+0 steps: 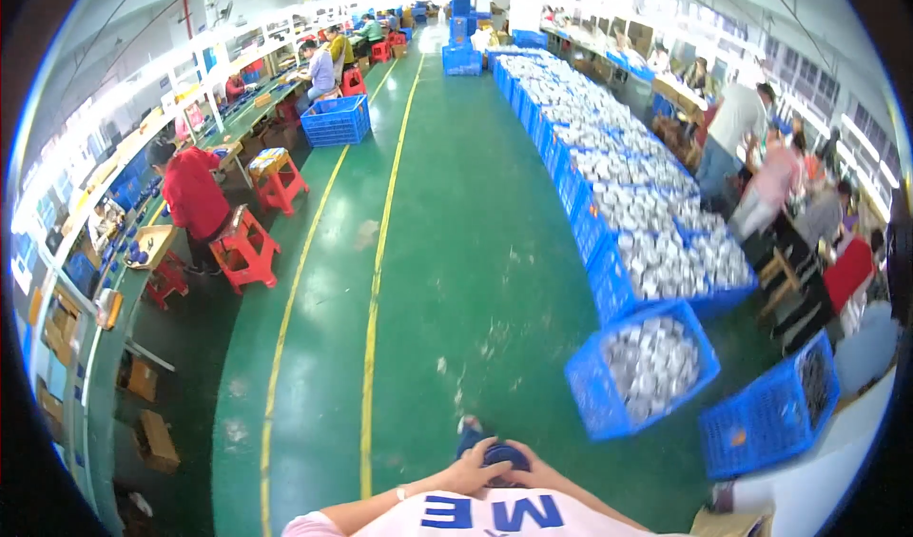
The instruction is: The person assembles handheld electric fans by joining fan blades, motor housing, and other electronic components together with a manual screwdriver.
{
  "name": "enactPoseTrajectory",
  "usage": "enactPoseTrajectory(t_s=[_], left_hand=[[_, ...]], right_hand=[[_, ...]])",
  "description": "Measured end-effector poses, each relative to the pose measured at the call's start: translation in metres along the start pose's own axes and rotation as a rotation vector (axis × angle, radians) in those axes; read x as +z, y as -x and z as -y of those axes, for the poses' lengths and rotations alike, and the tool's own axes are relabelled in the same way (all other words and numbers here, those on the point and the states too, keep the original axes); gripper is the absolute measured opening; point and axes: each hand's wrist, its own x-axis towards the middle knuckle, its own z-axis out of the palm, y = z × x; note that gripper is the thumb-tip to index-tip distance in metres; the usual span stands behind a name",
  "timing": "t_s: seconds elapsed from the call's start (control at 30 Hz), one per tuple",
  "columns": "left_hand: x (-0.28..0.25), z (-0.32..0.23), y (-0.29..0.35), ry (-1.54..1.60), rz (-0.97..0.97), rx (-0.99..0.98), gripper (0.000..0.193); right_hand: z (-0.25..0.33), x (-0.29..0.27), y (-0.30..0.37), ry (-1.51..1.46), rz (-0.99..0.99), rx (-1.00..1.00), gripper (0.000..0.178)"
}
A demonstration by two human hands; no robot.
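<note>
My left hand (468,470) and my right hand (538,472) are close together in front of my pale pink shirt, at the lower edge. Between them is a dark blue rounded thing (506,455), and the fingers of both hands curl against its sides. Its kind is too small and too covered to make out. A light band circles my left wrist. Just beyond my hands, one of my feet (468,425) shows on the green floor.
Blue crates (609,280) full of small silvery-white pieces form a long row on the right. Nearer stand a filled crate (594,394) and a tilted crate (751,432). At left are a red stool (245,247), a blue crate (335,123) and a workbench with seated and standing people.
</note>
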Motion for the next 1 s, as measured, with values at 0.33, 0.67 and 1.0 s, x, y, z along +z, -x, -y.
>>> enactPoseTrajectory(t_s=[0.33,0.67,1.0], left_hand=[[-0.256,-0.103,-0.125,0.84,-0.254,-0.085,0.053],[-0.497,-0.089,-0.319,0.601,-0.289,0.011,0.064],[-0.697,-0.245,-0.542,-0.321,-0.057,0.343,0.09]], right_hand=[[0.241,-0.025,-0.294,0.03,0.345,-0.018,0.069],[0.356,-0.037,-0.596,-0.272,0.32,0.342,0.046],[0.434,-0.165,-0.81,-0.789,0.077,0.254,0.047]])
